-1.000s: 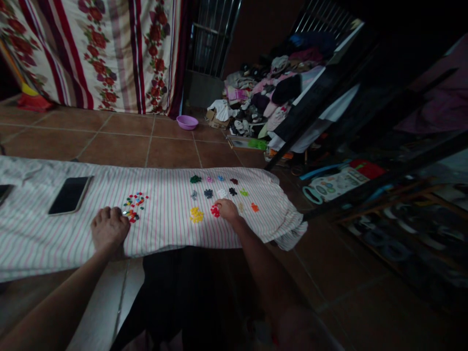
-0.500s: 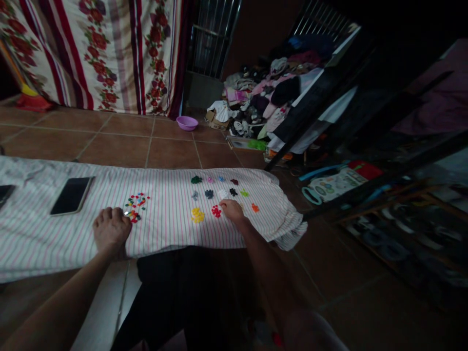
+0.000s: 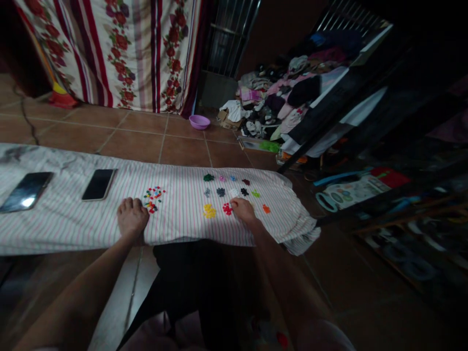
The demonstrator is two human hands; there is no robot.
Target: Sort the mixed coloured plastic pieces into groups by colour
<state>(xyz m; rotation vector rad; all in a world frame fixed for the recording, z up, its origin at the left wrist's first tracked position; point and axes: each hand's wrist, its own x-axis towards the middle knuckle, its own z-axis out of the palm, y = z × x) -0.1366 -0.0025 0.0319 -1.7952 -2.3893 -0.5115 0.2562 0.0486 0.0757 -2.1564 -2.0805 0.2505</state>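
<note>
My left hand (image 3: 132,216) rests on the striped cloth (image 3: 175,224), its fingers lying over the fabric, and holds nothing that shows. Touching or close to its fingertips is a mixed pile of small coloured pieces (image 3: 152,199). My right hand (image 3: 243,209) is pinched at the near edge of the white pieces (image 3: 234,193), beside the red pieces (image 3: 227,208); whatever its fingertips hold is too small to make out. Around it sit single-colour heaps: yellow (image 3: 209,211), dark grey (image 3: 221,192), black (image 3: 244,192), lime green (image 3: 255,193) and orange (image 3: 266,208).
Farther back on the cloth lie dark green (image 3: 208,178), pink, blue and brown heaps. Two phones, one dark (image 3: 98,185) and one reflecting light (image 3: 27,191), lie to the left. Beyond are a purple basin (image 3: 199,122) and piled clothes (image 3: 278,97). A rack stands right.
The whole view has shifted, so the scene sits farther right and more of the left phone shows. My right hand stays by the red and white heaps; my left hand stays by the mixed pile.
</note>
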